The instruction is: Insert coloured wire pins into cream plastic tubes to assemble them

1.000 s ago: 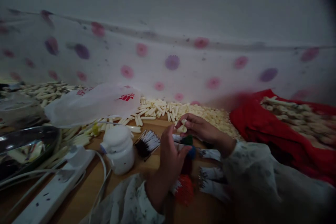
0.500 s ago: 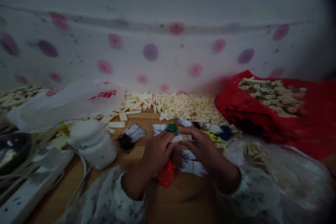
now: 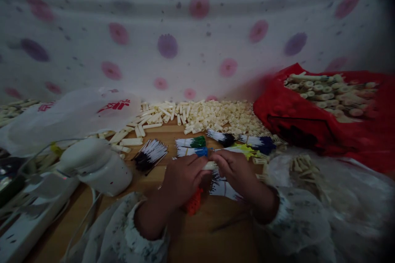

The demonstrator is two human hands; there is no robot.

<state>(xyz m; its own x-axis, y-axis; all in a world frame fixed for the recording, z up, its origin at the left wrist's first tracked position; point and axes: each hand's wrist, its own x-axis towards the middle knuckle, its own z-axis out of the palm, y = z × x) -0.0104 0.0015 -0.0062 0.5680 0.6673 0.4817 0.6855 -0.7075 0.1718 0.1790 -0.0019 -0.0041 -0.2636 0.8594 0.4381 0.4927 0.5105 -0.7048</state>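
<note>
Between my two hands, at the middle of the table, is a short cream plastic tube (image 3: 210, 166). My left hand (image 3: 182, 178) has its fingers wrapped round one end of it. My right hand (image 3: 237, 170) pinches the other end, and its fingertips cover most of that part. Just beyond the hands lie bundles of white sticks with green (image 3: 197, 142), blue (image 3: 201, 151) and yellow (image 3: 247, 151) tips. An orange-red bundle (image 3: 194, 202) is partly hidden under my left hand. A white bundle (image 3: 224, 189) lies beneath my right hand.
Cream tubes and caps (image 3: 212, 117) are heaped along the back. A red bag (image 3: 277, 102) of cream parts stands right, above a clear bag (image 3: 339, 189). At left are a white jar (image 3: 106, 168), a power strip (image 3: 27, 222) and a black-tipped bundle (image 3: 151, 155).
The camera view has shifted and come slightly closer. Both hands have closed in around the tube, covering more of it. The blue-tipped bundle now shows more fully.
</note>
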